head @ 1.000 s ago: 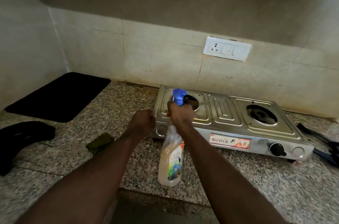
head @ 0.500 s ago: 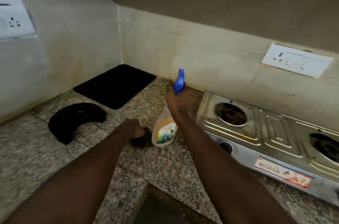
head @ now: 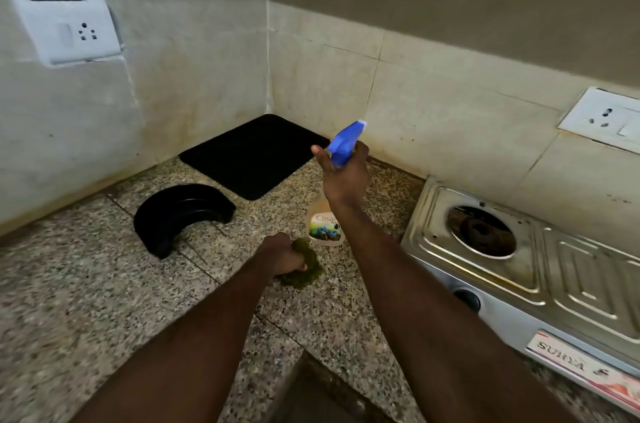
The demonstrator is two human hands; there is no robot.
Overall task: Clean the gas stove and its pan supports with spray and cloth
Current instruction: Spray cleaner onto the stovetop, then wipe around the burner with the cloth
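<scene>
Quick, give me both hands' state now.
Left hand: grips the green cloth on the counter.
Right hand: holds the spray bottle by its blue head.

Stove (head: pixel 561 270): on the worktop (head: pixel 86 301), right side.
Mat (head: pixel 252 154): rear corner, left of the stove.
Curved piece (head: pixel 180 211): before the mat, left of the cloth (head: pixel 304 267).
Cloth: on the worktop, under the left hand (head: pixel 280 254).
Spray bottle (head: pixel 325 225): in the right hand (head: pixel 344 173), just behind the cloth.

Blue trigger head (head: pixel 344 145) on peach spray bottle (head: pixel 325 227); olive-green cloth (head: pixel 306 268); speckled grey-brown table (head: pixel 86 301); silver gas stove (head: pixel 540 287); plain black mat (head: pixel 252 154).
</scene>
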